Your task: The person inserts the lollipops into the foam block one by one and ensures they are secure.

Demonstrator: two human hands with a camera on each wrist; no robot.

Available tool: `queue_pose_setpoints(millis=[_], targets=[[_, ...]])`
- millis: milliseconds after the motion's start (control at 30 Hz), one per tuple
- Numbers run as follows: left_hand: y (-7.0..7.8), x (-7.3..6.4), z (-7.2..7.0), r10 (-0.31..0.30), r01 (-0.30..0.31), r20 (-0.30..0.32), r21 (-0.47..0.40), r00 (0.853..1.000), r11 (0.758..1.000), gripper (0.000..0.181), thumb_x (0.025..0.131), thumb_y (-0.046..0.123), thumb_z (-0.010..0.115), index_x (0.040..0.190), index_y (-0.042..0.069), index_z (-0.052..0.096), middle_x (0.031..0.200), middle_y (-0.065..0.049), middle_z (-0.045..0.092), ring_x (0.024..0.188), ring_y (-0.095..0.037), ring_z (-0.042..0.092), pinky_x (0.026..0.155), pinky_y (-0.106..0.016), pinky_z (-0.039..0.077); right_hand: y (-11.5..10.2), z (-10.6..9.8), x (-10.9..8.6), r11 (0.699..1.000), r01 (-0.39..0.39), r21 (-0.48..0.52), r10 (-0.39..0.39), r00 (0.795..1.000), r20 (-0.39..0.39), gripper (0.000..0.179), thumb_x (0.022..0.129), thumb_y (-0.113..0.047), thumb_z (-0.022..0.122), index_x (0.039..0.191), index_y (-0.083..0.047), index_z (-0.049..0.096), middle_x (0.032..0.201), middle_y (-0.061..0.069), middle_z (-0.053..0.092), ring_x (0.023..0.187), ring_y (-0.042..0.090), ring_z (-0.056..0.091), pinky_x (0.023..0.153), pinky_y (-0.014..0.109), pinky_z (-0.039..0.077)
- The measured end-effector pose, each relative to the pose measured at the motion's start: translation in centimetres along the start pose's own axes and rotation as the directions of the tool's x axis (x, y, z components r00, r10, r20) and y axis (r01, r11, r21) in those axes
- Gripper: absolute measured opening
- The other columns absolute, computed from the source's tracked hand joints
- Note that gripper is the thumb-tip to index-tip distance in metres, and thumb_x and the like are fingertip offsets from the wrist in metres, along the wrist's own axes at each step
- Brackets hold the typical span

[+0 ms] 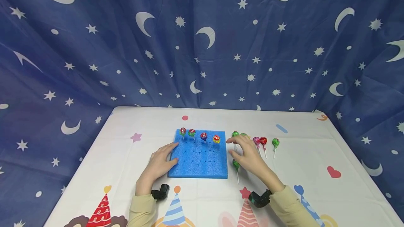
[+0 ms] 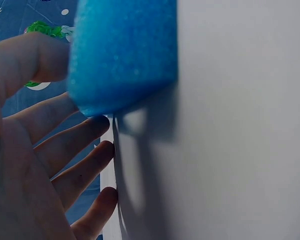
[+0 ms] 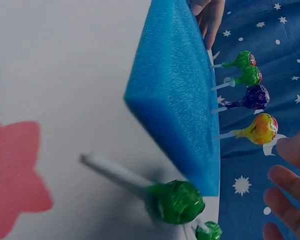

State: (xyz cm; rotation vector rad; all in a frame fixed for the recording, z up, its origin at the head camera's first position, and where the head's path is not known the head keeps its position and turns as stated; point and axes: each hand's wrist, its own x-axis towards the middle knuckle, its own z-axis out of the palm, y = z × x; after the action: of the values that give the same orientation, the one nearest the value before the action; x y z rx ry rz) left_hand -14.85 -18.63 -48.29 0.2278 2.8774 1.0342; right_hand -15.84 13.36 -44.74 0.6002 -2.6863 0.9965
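Observation:
A blue foam board (image 1: 199, 169) dotted with small holes lies on the table. Along its far side stand several wrapped lollipops, among them a purple lollipop (image 3: 256, 97) and a yellow lollipop (image 3: 262, 129), their sticks down in the foam. My left hand (image 1: 159, 162) rests against the board's left edge, thumb on the near part and fingers spread. Just right of the board, my right hand (image 1: 249, 155) hovers with thumb and fingers apart and nothing between them. Below it lies a loose green lollipop (image 1: 236, 164); other loose lollipops lie beyond, some partly hidden behind the hand.
Right of the hand lie a pink lollipop (image 1: 256, 140), a red lollipop (image 1: 263, 141) and a green lollipop (image 1: 276, 143). A white cloth printed with party hats covers the table (image 1: 315, 150). Behind hangs a dark blue curtain (image 1: 227, 80) with moons and stars.

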Motion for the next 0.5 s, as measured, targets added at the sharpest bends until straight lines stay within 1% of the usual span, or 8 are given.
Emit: queue_pose_setpoints(millis=[133,367,500], targets=[[0.0,0.0,0.0,0.001,-0.001,-0.001,0.003,1.000,1.000,0.058,0.089,0.020,0.061,0.144,0.012,0.045,0.151,-0.015,0.042,0.142,-0.039,0.032,0.113,-0.065,0.021,0.3,0.0,-0.8,1.000,-0.021,-0.022,0.021,1.000,0.012,0.032,0.081,-0.007,0.073,0.111,-0.014,0.065,0.110,0.002,0.066,0.101,0.021,0.057,0.091,0.048,0.043],[0.1,0.0,0.0,-0.001,0.001,-0.002,0.002,1.000,1.000,0.058,0.089,0.020,0.061,0.144,0.012,0.045,0.151,-0.014,0.042,0.142,-0.039,0.032,0.112,-0.065,0.022,0.9,0.2,-2.1,0.996,-0.049,-0.070,0.052,0.998,0.037,0.035,0.078,-0.005,0.075,0.110,-0.013,0.065,0.108,0.001,0.067,0.098,0.020,0.059,0.087,0.043,0.048],[0.1,0.0,0.0,-0.001,0.001,-0.001,0.000,1.000,1.000,0.058,0.089,0.019,0.061,0.144,0.012,0.045,0.151,-0.015,0.042,0.142,-0.039,0.032,0.112,-0.066,0.022,1.3,0.4,-2.7,0.995,-0.053,-0.080,0.057,0.997,0.046,0.036,0.076,-0.004,0.076,0.109,-0.013,0.066,0.104,0.002,0.068,0.095,0.020,0.061,0.085,0.042,0.047]])
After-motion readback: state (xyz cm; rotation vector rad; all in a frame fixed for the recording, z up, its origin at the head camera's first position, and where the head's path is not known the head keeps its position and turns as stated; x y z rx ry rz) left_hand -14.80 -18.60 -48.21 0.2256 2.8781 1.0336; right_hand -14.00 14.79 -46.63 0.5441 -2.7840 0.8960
